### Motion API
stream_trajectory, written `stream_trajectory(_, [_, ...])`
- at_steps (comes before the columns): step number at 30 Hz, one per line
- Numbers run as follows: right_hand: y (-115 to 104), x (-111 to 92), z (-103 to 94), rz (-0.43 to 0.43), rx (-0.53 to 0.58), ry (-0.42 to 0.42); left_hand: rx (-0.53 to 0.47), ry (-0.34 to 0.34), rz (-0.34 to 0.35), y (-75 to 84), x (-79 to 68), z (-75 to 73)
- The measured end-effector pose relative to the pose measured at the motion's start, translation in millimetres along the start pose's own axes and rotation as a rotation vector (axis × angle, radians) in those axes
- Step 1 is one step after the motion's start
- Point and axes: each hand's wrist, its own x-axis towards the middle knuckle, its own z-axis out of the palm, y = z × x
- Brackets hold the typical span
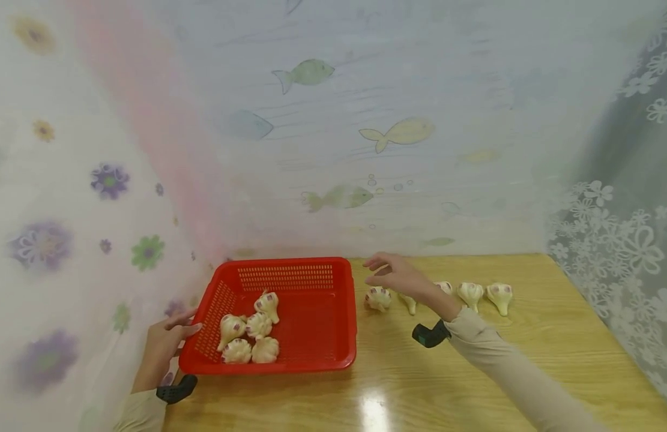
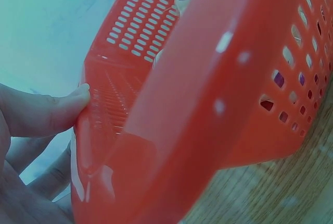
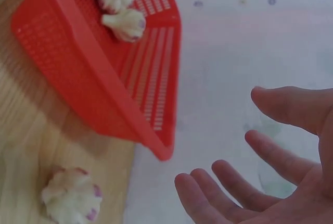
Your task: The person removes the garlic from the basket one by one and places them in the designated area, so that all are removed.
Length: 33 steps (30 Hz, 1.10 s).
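On the wooden table (image 1: pixel 419 384), the red basket (image 1: pixel 268 367) sat at left, five garlic bulbs (image 1: pixel 259 324) bunched in its left half; five more bulbs (image 1: pixel 470 292) made a row to the right, two partly covered by the right forearm (image 1: pixel 490 348). I had the left hand (image 1: pixel 162 342) gripping the basket's left rim. Right hand (image 1: pixel 398 279): nothing held, fingers loosely spread, above the nearest bulb (image 1: pixel 377 299). Risks, my read: a sloppy sideways sweep could roll that bulb against the basket; a low forearm or dark wrist unit (image 1: pixel 430 333) could knock the covered ones; a tug on the rim could shift the pile. Edges: flowered wall (image 1: pixel 95 252) crowded the left hand, fish-painted wall (image 1: pixel 338 156) stood behind everything, basket-to-row gap was narrow. Room: basket's bare right half, table front, right of the row.
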Motion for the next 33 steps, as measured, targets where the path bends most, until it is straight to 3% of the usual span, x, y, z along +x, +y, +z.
stream_trajectory(11, [-6, 27, 33.7, 0.026, 0.053, -0.011, 0.000, 0.000, 0.026, 3.6, 2.0, 0.9])
stream_trajectory(22, [-12, 46, 63.8, 0.018, 0.039, -0.045, -0.021, 0.001, -0.042, 0.9, 1.0, 2.5])
stream_trajectory(33, [-13, 71, 90.2, 0.094, 0.161, -0.100, -0.014, 0.008, -0.042, 1.0, -0.5, 3.1])
